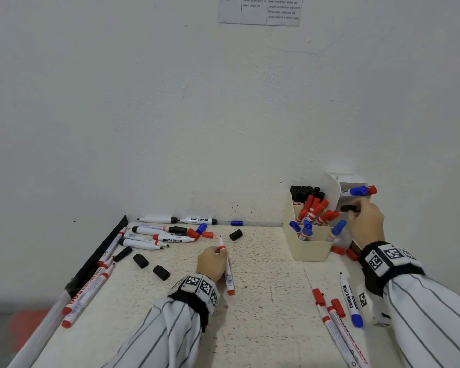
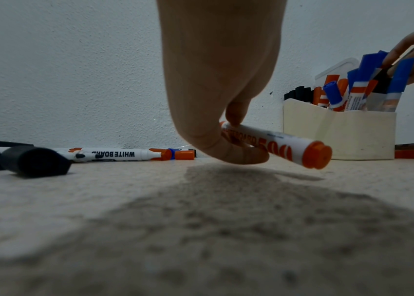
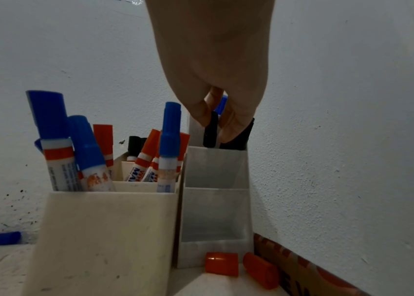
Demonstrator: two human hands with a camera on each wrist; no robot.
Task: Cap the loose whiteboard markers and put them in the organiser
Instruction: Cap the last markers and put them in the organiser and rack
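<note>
While both hands [image 1: 213, 262] grip cylindrical markers [image 1: 226, 266], ribbed caps [image 1: 161, 272] litter speckled tabletop [image 1: 263, 301].

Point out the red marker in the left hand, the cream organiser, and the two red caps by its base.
red marker [image 2: 276, 143], left wrist view, on the white barrel.
cream organiser [image 1: 312, 249], head view, on the bare front wall.
two red caps [image 3: 222, 264], right wrist view, on the side of the left cap.

Left hand [image 1: 211, 262] lay low at centre, knuckles up, fingers [image 2: 236, 114] and thumb curled in a pinch. Right hand [image 1: 366, 221] was reached forward and raised at far right, fingers [image 3: 236, 122] pointing down, pinched together. Both forearms wore striped sleeves [image 1: 168, 330], a tagged band on each wrist [image 1: 388, 258].
</note>
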